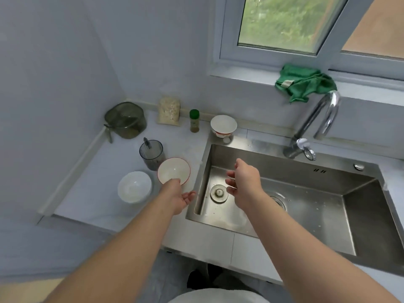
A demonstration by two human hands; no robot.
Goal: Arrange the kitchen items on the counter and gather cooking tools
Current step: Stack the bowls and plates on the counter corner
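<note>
Along the near table [98,193] edge, beside the sink [284,171]: risk of knocking the rimmed bowl [173,171] into the white bowl [134,186] or over the sink lip through a careless sweep. Left hand [180,200] palm-up, fingers relaxed, empty, just before that bowl. Right hand [244,184] loosely spread above the sink, empty. Farther back: cup [152,153], spice jar [194,120], third bowl [223,125].

Nothing could be read from where I stood. The small glass spice jar with the green cap [194,121], at about eleven o'clock from the stainless steel sink [284,169], carried a label too blurred to make out. The pale tag on the crumpled green cloth [306,83], at one o'clock on the white windowsill [240,76], showed no legible print.
</note>
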